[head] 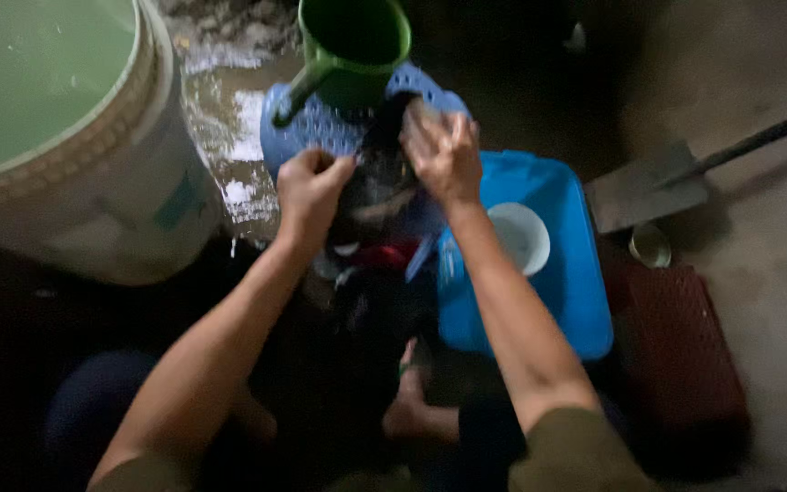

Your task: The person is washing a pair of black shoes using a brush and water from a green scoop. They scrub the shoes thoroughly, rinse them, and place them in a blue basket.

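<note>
Head view, looking down in dim light.

- Left hand: fingers curled tight on the left edge of a dark, blurred object; what the object is cannot be told.
- Right hand: fingers spread, pressed on the object's right and upper side. The object sits between both hands, centre of the scene, over the blue perforated basket.
- Blue perforated basket: round, just beyond the hands, on wet ground.
- Green jug: far centre, standing at the basket's far edge, handle to the left.
- Blue tub: right of the hands, under the right forearm; a white bowl lies in it.
- Large white barrel: far left, filled with greenish water.
- Shovel: far right, blade flat on the floor.
- Small tin: just near the shovel blade.
- Dark red crate: right, near side.
</note>
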